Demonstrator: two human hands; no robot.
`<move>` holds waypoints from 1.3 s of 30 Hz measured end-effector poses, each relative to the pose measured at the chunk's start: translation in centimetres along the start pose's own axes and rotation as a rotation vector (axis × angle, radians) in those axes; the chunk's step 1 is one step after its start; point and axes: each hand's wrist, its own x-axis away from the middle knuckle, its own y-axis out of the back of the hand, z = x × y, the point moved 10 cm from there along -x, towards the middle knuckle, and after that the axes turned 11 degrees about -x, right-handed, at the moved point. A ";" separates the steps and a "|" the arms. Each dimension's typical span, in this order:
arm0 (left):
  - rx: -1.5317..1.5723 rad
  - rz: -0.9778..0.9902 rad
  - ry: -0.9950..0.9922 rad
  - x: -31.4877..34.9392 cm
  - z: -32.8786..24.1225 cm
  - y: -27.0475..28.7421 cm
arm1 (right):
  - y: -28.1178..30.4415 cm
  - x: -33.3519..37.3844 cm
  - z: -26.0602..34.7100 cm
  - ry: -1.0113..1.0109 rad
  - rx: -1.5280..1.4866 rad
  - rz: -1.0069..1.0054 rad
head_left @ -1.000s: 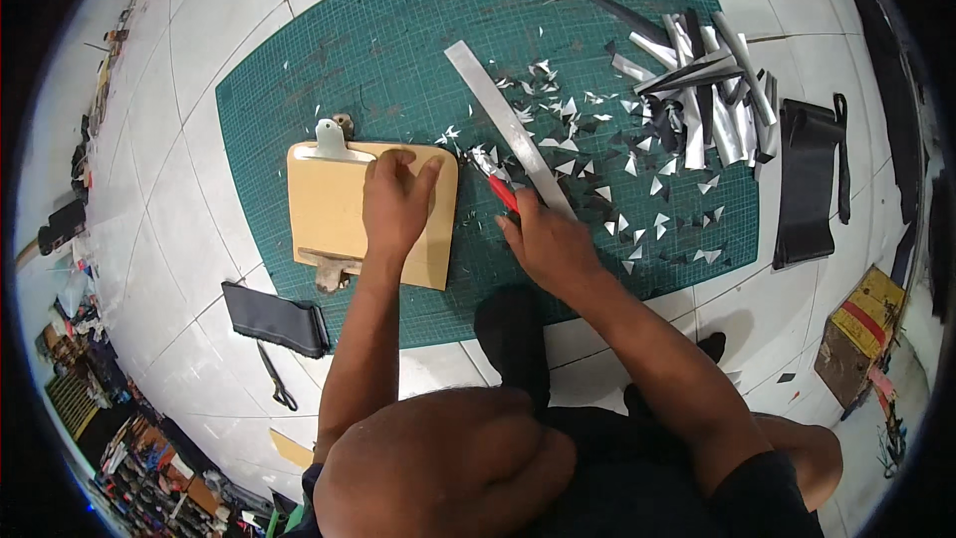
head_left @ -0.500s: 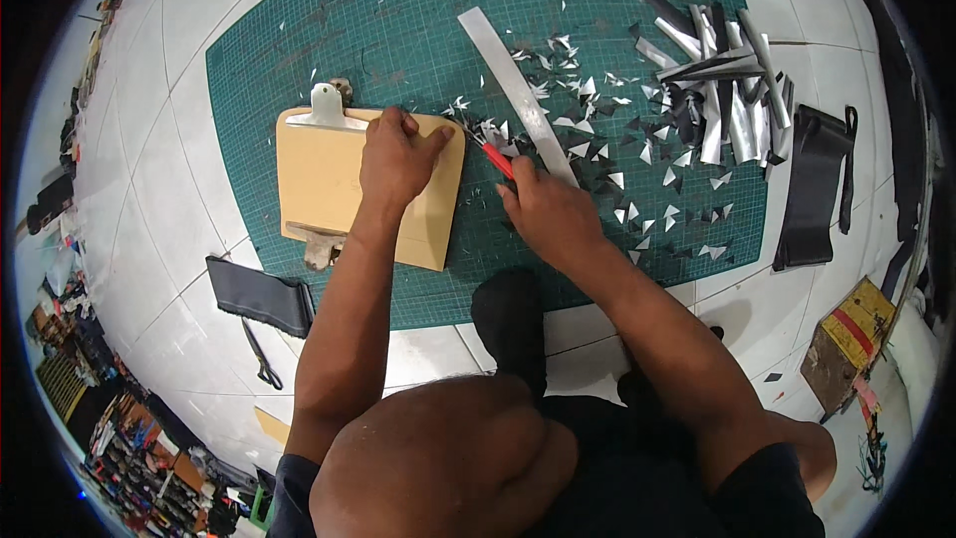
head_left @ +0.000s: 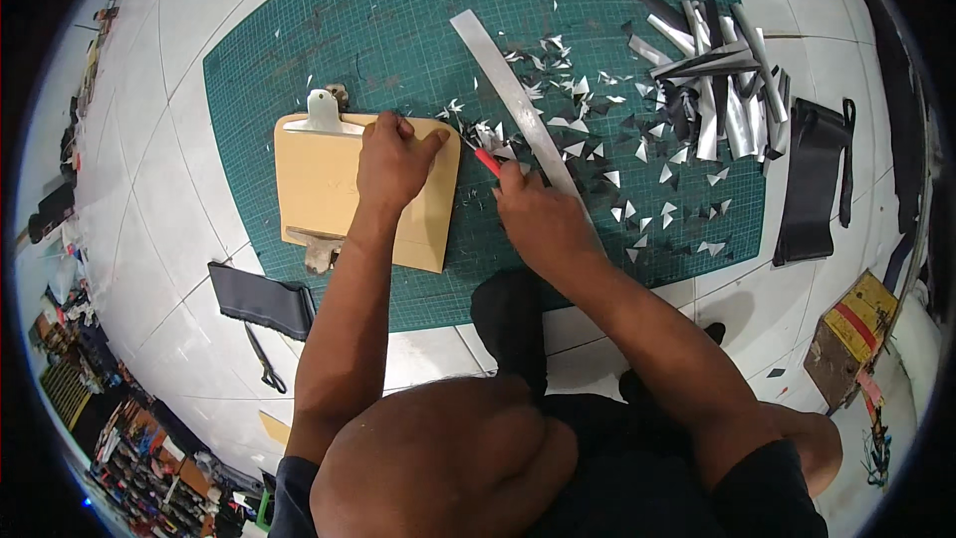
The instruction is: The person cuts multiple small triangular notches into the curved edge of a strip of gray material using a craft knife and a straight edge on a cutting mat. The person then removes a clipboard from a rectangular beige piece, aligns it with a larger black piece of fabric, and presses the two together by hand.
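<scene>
A tan board (head_left: 319, 174) lies on the green cutting mat (head_left: 269, 50), with a metal bulldog clip (head_left: 323, 110) on its far edge and another metal clip (head_left: 317, 247) at its near edge. My left hand (head_left: 396, 164) presses on the board near its far right corner, fingers bent and thumb by the edge. In my right hand (head_left: 543, 214) is a slim red-handled tool (head_left: 487, 161), closed in the fingers. Its thin metal tip points at the board's right corner; its exact kind is too small to tell. A steel ruler (head_left: 513, 95) lies beyond that hand.
Small black and silver triangular scraps (head_left: 578, 125) scatter over the mat's right half. Rolled black and silver strips (head_left: 722, 90) are heaped at far right. Folded black material (head_left: 812, 184) lies right of the mat, another dark piece (head_left: 261, 299) at left beside dark-handled scissors (head_left: 265, 359).
My right hand and the red-handled tool have shifted slightly left and nearer to me. The left hand stays on the board. The whole view has moved a little.
</scene>
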 end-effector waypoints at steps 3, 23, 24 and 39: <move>0.017 -0.010 -0.027 0.0 -1.0 0.2 | -0.3 -0.2 -0.4 -0.002 0.074 0.010; 0.105 -0.070 -0.100 0.0 -1.1 0.2 | -0.7 1.6 -2.2 -0.077 -0.050 0.143; 0.119 -0.054 -0.097 0.1 -1.2 -0.1 | -0.5 2.0 -2.7 -0.073 -0.042 0.142; 0.186 -0.084 0.007 0.3 0.7 0.0 | 2.0 -3.7 -1.5 0.120 -0.181 0.049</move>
